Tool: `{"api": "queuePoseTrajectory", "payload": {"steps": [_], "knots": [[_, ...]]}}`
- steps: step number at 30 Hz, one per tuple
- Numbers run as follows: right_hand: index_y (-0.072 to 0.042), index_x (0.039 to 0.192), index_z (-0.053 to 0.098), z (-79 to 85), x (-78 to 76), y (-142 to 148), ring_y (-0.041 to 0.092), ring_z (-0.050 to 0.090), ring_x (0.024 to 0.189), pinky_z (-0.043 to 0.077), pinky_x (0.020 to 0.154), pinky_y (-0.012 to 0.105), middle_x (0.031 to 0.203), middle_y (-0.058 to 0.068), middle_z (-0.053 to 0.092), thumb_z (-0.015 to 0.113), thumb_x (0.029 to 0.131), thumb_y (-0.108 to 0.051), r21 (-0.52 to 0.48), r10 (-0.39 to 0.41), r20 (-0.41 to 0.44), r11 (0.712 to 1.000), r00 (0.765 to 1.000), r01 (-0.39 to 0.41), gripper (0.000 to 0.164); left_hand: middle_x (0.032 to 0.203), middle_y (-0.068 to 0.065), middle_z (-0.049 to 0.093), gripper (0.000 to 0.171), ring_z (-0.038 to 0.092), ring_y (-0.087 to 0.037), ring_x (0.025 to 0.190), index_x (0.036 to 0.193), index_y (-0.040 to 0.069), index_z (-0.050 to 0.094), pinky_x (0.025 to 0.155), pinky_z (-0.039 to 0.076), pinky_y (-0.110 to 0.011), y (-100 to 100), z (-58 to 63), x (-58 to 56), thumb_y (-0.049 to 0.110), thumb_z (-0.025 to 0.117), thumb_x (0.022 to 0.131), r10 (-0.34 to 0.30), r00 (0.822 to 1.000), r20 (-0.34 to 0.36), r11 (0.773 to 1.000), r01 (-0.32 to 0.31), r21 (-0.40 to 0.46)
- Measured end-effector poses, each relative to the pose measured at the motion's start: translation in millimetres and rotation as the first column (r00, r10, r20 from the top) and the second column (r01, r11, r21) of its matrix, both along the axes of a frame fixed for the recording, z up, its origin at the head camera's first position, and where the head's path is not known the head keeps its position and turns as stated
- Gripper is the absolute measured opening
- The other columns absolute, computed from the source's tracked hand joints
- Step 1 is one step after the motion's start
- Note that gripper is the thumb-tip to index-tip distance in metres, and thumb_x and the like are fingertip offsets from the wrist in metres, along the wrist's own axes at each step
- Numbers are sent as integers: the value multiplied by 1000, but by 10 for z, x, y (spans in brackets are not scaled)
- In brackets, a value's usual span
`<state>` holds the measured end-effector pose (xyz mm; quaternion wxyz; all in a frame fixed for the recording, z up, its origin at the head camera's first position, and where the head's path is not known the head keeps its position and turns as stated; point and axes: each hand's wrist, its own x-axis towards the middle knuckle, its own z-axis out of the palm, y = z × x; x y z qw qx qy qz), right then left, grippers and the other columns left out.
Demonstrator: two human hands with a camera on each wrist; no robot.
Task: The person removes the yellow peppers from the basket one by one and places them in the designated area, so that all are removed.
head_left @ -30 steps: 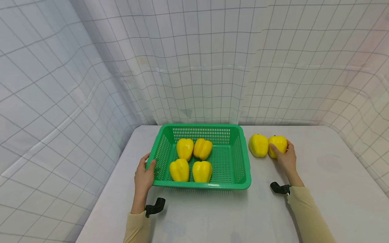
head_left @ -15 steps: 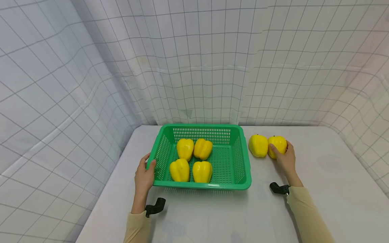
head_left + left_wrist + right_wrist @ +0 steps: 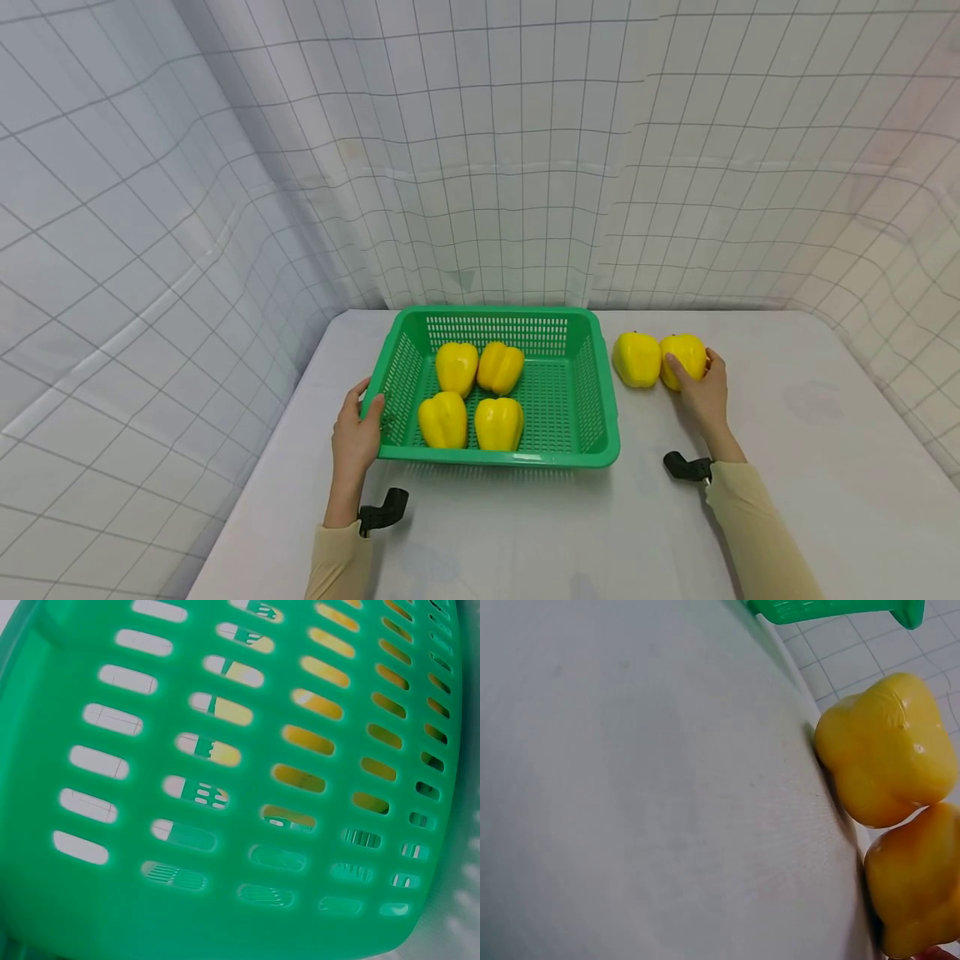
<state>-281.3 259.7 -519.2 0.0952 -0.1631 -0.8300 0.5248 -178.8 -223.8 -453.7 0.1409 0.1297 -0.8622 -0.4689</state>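
Note:
My left hand (image 3: 356, 433) grips the left rim of a green plastic basket (image 3: 498, 458), its thumb over the edge. Inside the basket, toward the left, sit several yellow bell peppers (image 3: 442, 421). To the right of it, on the table, my right hand (image 3: 703, 396) holds a yellow bell pepper (image 3: 682, 360) between thumb and fingers. A second loose yellow bell pepper (image 3: 637, 360) stands beside that one, nearer the basket. The left wrist view is filled by the slotted basket wall (image 3: 30, 765). In the right wrist view, fingertips (image 3: 936, 954) show under the held pepper (image 3: 915, 881).
The white table (image 3: 510, 533) ends at the back against a white cloth with a grid of lines (image 3: 487, 208). Similar cloth hangs at the left (image 3: 112, 292) and right sides. A black wrist camera (image 3: 386, 510) sits on each forearm.
My right hand has shifted very slightly left with the pepper in its grasp. The left hand and the basket stay where they were.

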Motion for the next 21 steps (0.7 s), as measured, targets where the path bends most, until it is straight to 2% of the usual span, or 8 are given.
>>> {"api": "queuePoseTrajectory", "payload": {"steps": [6, 9, 11, 14, 18, 21], "knots": [[3, 148, 13, 31, 25, -27, 43, 25, 130, 23, 105, 51, 144, 30, 22, 55, 93, -45, -6, -49, -63, 999, 997, 48, 85, 115, -28, 58, 49, 60, -39, 89, 143, 2, 39, 70, 47, -47, 2, 6, 2, 28, 46, 101, 1, 1000, 3, 1000, -1, 1], [2, 147, 17, 69, 44, -50, 41, 25, 129, 22, 105, 51, 142, 28, 24, 56, 94, -41, -26, -97, -123, 995, 988, 95, 79, 114, -28, 58, 49, 60, -39, 89, 143, 2, 39, 69, 46, -45, 2, 10, 0, 29, 46, 102, 1, 1000, 4, 1000, -1, 0], [2, 145, 21, 113, 62, -75, 39, 25, 128, 22, 105, 50, 141, 26, 26, 57, 94, -39, -49, -136, -176, 990, 975, 130, 75, 113, -28, 58, 49, 60, -39, 89, 142, 2, 39, 68, 46, -43, 2, 10, 0, 29, 46, 102, 0, 1000, 0, 1000, 0, -2], [1, 142, 28, 215, 101, -124, 34, 26, 126, 22, 103, 46, 139, 22, 29, 59, 94, -33, -112, -194, -269, 979, 944, 169, 67, 112, -29, 59, 49, 60, -39, 89, 142, 1, 40, 68, 46, -44, 1, 7, -1, 29, 46, 102, -1, 1000, -5, 1000, 1, -5], [-3, 140, 33, 367, 150, -187, 27, 30, 124, 26, 99, 38, 137, 15, 33, 59, 94, -29, -202, -233, -343, 964, 910, 171, 58, 115, -28, 58, 49, 60, -38, 90, 143, 3, 39, 71, 46, -46, 0, 1, -3, 29, 45, 102, -5, 1000, 4, 1000, 5, 7], [-5, 139, 37, 465, 181, -233, 23, 34, 122, 28, 95, 30, 135, 10, 37, 58, 95, -28, -233, -235, -371, 960, 898, 155, 54, 116, -28, 58, 49, 60, -38, 91, 143, 3, 38, 72, 46, -47, 0, -7, -7, 29, 46, 102, -7, 1000, 7, 1000, 7, 15]]}}
